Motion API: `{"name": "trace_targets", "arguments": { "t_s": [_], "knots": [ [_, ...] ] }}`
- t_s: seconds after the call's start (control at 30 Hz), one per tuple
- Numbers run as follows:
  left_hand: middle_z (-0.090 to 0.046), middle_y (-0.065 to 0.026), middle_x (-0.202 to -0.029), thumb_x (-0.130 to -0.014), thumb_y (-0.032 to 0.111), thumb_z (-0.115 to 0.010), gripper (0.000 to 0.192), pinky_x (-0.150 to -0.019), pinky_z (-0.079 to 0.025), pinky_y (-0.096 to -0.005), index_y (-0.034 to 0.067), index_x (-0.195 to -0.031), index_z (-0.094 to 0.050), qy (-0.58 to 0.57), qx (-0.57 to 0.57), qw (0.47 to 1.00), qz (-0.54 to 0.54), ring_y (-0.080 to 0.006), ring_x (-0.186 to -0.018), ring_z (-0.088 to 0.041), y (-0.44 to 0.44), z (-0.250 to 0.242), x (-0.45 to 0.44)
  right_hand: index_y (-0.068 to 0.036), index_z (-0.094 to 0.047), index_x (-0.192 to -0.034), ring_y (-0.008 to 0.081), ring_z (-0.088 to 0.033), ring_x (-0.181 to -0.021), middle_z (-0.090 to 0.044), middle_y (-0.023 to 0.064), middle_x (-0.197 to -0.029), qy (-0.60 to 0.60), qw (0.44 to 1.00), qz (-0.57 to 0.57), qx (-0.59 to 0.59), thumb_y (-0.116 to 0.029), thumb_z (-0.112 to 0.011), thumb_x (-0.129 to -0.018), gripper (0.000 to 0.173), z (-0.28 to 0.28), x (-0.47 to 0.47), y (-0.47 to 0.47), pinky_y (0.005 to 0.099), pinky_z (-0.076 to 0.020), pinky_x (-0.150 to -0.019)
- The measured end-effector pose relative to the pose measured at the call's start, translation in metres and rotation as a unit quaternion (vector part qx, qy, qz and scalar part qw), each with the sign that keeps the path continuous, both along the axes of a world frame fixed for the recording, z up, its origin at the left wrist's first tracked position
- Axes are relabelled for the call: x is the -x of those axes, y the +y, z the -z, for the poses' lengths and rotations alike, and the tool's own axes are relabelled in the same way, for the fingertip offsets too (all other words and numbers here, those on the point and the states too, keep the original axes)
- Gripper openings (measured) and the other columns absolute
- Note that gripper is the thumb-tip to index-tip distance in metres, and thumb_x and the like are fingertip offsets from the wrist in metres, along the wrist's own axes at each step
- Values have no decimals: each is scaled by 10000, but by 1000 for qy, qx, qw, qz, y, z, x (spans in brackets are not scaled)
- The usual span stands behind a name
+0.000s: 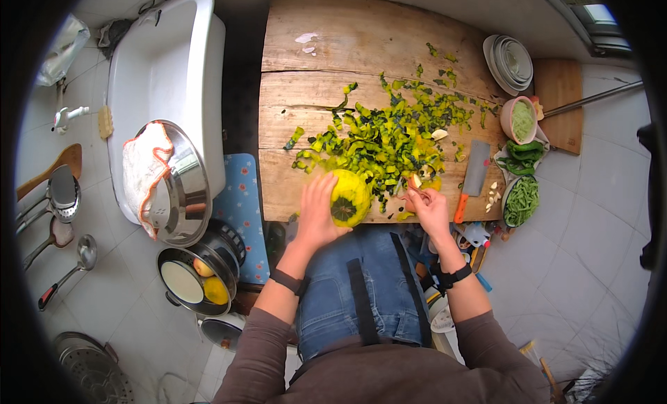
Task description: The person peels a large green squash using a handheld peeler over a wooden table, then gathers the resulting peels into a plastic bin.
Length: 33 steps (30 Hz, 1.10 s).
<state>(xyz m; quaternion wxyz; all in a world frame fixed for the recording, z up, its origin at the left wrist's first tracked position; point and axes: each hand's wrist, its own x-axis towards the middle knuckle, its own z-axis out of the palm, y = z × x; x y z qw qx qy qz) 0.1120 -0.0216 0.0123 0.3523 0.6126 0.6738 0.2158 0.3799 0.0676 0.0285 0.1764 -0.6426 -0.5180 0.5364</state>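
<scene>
My left hand (317,208) is wrapped around the left side of a round pumpkin (355,193). Its skin is pared to bright yellow, with a dark green patch left around the stem end, which faces me. To the right, my right hand (428,208) pinches a small reddish object (409,191), possibly a peeler; fingers hide most of it. The object is apart from the pumpkin. Beyond both hands, a heap of green and yellow peelings (385,133) spreads over a wooden table (323,34). A cleaver (475,169) with an orange handle lies right of my right hand.
Garlic cloves (491,196) lie near a bowl of green strips (521,202). Green peppers (522,156), a pink bowl (504,120) and stacked white dishes (513,65) line the right edge. Leftward stand a white sink (204,91), a steel basin (195,195) and a dark pot (169,258).
</scene>
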Motion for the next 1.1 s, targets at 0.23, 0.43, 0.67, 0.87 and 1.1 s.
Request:
{"name": "trace_targets", "arguments": {
  "t_s": [0.23, 0.43, 0.67, 0.87, 1.1],
  "knots": [
    [-383, -185, -1643, -500, 286, -1046, 1361, -1297, -280, -542, 55, -1619, -307, -3, -17, 1000, -8, -431, -1556, -321, -4, 9, -3, 14, -799, -1026, 57, -612, -640, -756, 46, -769, 149, 989, -2, 14, -231, -798, -979, 249, 34, 81, -41, 257, -492, -594],
    [-391, -176, -1651, -524, 278, -1042, 1328, -1285, -272, -571, 83, -1618, -315, 11, -1, 1000, -23, -431, -1553, -327, -5, 8, -11, 10, -777, -950, 14, -518, -628, -696, -38, -754, 49, 995, -77, 46, -199, -779, -1000, 216, 47, 34, -23, 223, -390, -544],
    [-372, -191, -1645, -508, 311, -1055, 1390, -1294, -268, -550, 45, -1630, -278, 34, 6, 998, -46, -433, -1549, -319, -8, 8, -20, 19, -783, -1073, 71, -695, -755, -809, 63, -947, 49, 996, 43, 57, -220, -742, -1027, 247, 8, -47, 5, 242, -521, -649],
    [-248, -229, -1697, -530, 347, -1052, 1500, -1276, -239, -572, 28, -1682, -145, 57, 67, 993, -85, -474, -1570, -236, -4, -5, -42, -1, -753, -1038, 50, -604, -630, -668, -17, -763, 122, 982, 57, 133, -254, -749, -1036, 253, 13, -21, -22, 219, -418, -492],
    [-346, -145, -1693, -499, 367, -1034, 1439, -1286, -238, -566, 80, -1676, -256, 100, 15, 965, 241, -418, -1584, -273, 43, -9, -5, 26, -755, -1091, 76, -672, -705, -758, 47, -895, 153, 978, 71, 126, -219, -737, -1042, 251, 11, 18, -35, 235, -530, -618]
  ]
}}
